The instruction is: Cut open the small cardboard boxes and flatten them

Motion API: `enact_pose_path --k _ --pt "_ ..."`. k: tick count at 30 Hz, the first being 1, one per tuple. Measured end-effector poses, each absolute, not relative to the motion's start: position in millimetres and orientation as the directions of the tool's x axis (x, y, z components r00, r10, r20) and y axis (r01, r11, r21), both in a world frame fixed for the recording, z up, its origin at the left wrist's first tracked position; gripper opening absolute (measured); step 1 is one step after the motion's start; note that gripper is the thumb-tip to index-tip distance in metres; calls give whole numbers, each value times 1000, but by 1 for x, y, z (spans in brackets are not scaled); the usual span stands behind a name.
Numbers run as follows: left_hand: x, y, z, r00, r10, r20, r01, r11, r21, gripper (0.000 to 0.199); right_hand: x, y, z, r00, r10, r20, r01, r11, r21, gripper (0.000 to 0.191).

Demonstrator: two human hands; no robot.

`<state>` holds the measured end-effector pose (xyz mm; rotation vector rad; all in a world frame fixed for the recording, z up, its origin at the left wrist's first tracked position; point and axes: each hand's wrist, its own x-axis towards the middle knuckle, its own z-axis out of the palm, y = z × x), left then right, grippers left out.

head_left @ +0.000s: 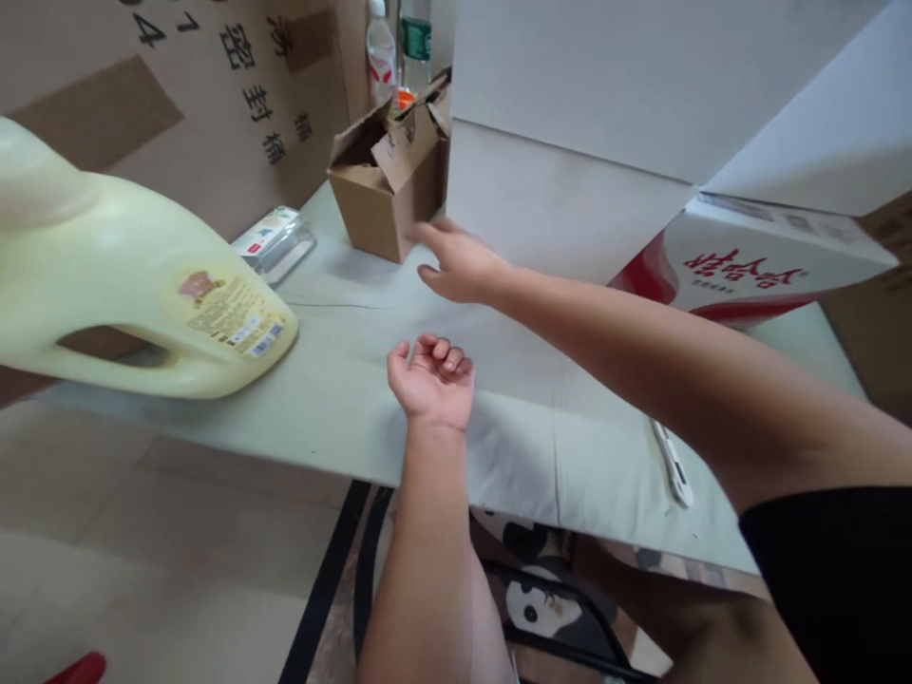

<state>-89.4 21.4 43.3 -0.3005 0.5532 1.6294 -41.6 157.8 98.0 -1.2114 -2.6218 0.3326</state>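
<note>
My right hand reaches across the table, its fingers stretched out and a little blurred. Its fingertips are close to the lower corner of a small brown cardboard box with torn, raised flaps; whether they touch it I cannot tell. Nearer to me, my left hand rests palm up, fingers loosely curled and the palm bare. A large pale-yellow jug with a handle and label lies toward the left. Beyond it, near the box, is a clear plastic package. A white utility knife lies partly under my right forearm.
The table has a pale-green cover. Behind it stand a large printed carton, white boxes and a white box with red lettering. Two plastic bottles are behind the small box. A panda-patterned fabric shows below the edge.
</note>
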Motion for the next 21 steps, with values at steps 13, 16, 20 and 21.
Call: enact_pose_path --k 13,16,20,21 --pt "-111 25 42 -329 763 -557 -923 -135 361 28 -111 230 68 -489 853 183 709 511 -485 72" --pt "-113 23 42 -570 619 -541 -797 -254 548 21 -78 195 64 -520 822 230 652 557 -514 71" --pt "-119 14 40 -851 370 -374 -505 -377 776 13 2 108 70 -512 801 311 510 574 -641 62" --pt "-118 12 39 -880 355 -316 -445 -379 812 12 26 84 71 -486 811 325 462 554 -692 59"
